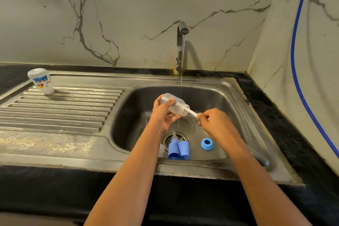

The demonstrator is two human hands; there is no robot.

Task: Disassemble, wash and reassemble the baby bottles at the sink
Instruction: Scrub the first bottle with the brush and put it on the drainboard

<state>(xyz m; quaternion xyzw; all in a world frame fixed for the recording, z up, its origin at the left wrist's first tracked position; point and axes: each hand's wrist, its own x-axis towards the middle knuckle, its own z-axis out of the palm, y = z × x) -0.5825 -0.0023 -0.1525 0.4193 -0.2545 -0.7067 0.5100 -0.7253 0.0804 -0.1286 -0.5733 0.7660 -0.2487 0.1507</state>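
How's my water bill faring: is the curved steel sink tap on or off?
On: a thin water stream falls from the curved steel tap into the basin.

Single head-worn view, wide-angle. It looked forward and down across the front edge of the surface and faced the marble wall. The sink basin sat just right of centre, with the faucet upright above it near mid-frame. Range was close: both forearms spanned from the bottom edge up to centre, where the left hand and right hand sat over the basin. The drainboard filled the left-middle. A side wall with a blue hose closed off the right. Lens distortion bowed the surface edges near the borders. The wall took the upper part of the frame, the dark front edge the bottom.
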